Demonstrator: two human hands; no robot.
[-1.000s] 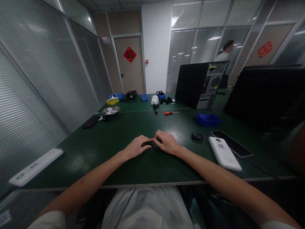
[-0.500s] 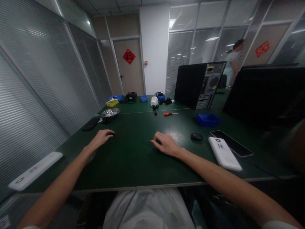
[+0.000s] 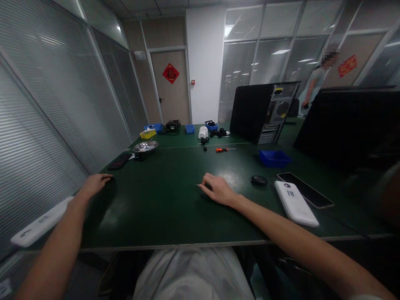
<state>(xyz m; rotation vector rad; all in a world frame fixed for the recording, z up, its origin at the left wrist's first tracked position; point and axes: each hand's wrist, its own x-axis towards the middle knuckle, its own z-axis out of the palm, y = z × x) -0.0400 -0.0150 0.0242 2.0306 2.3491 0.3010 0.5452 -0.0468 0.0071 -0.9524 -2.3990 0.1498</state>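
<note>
The light is dim and cool. A pale glare spreads on the green bench (image 3: 168, 216) just beyond the right hand (image 3: 218, 191), and a fainter patch lies near the left hand (image 3: 95, 185), beside a soft shadow. Lamp reflections streak the glass partitions (image 3: 271, 58). Far things look soft, the dark right side loses detail, and lines stretch toward the edges.

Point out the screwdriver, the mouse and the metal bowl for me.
Screwdriver (image 3: 221, 150): head view, on its orange handle.
Mouse (image 3: 258, 180): head view, on its black top.
Metal bowl (image 3: 146, 146): head view, on its shiny inside.
</note>
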